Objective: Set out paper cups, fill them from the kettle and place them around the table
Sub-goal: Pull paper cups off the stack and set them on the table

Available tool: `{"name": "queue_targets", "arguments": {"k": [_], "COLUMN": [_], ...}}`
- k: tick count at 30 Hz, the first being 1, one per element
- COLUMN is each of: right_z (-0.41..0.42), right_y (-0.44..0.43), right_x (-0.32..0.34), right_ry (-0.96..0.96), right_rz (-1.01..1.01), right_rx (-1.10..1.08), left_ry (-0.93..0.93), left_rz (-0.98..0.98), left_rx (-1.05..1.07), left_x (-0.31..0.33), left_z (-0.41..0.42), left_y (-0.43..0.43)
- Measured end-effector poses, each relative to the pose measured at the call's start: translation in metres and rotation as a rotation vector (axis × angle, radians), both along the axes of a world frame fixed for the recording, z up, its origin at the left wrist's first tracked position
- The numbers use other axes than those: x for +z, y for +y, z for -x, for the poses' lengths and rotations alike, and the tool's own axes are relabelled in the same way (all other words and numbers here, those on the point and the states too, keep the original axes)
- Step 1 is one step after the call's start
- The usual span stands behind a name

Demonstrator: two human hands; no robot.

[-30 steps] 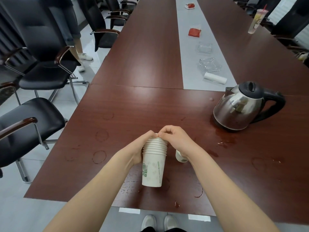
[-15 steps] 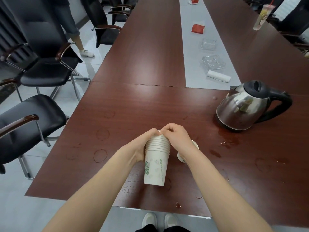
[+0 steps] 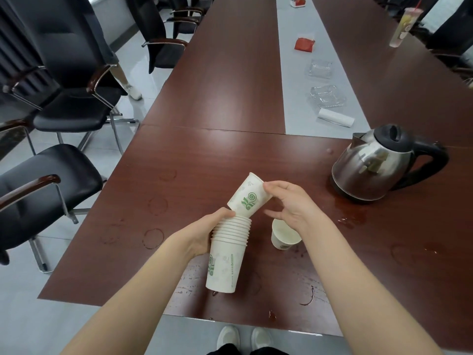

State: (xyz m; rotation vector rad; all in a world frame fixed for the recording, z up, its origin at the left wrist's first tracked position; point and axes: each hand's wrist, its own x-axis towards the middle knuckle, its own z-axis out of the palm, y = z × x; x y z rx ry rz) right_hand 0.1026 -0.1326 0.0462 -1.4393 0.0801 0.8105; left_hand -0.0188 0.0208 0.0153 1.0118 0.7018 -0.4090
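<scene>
My left hand (image 3: 204,234) grips a stack of white paper cups (image 3: 226,254) with green print, held above the near part of the brown table (image 3: 204,155). My right hand (image 3: 291,203) pinches a single paper cup (image 3: 249,197), tilted and pulled almost free of the stack's top. One more paper cup (image 3: 284,237) stands upright on the table just below my right hand. A steel kettle (image 3: 376,165) with a black handle sits to the right in a small puddle.
Glass ashtrays (image 3: 327,96), a white roll (image 3: 335,118) and red packets (image 3: 303,44) lie along the grey centre strip. A drink cup (image 3: 404,26) stands far right. Black armchairs (image 3: 46,190) line the left side; a person's leg shows behind them. Wet rings mark the near table.
My right hand has drawn the top cup up and out of the stack, tilting it right. The standing cup is now uncovered.
</scene>
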Motion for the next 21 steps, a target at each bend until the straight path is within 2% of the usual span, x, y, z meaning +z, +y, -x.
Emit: {"name": "queue_targets", "arguments": {"k": [5, 12, 21], "right_z": [0.002, 0.012, 0.032], "right_y": [0.006, 0.018, 0.025], "right_x": [-0.011, -0.028, -0.042], "right_ry": [-0.014, -0.210, -0.345], "right_rz": [-0.028, 0.168, 0.258], "right_rx": [0.007, 0.147, 0.306], "left_ry": [0.070, 0.080, 0.027], "left_rz": [-0.090, -0.139, -0.167], "left_rx": [0.107, 0.279, 0.302], "left_x": [-0.004, -0.002, 0.004], "left_z": [0.013, 0.027, 0.031], "left_y": [0.020, 0.047, 0.045]}}
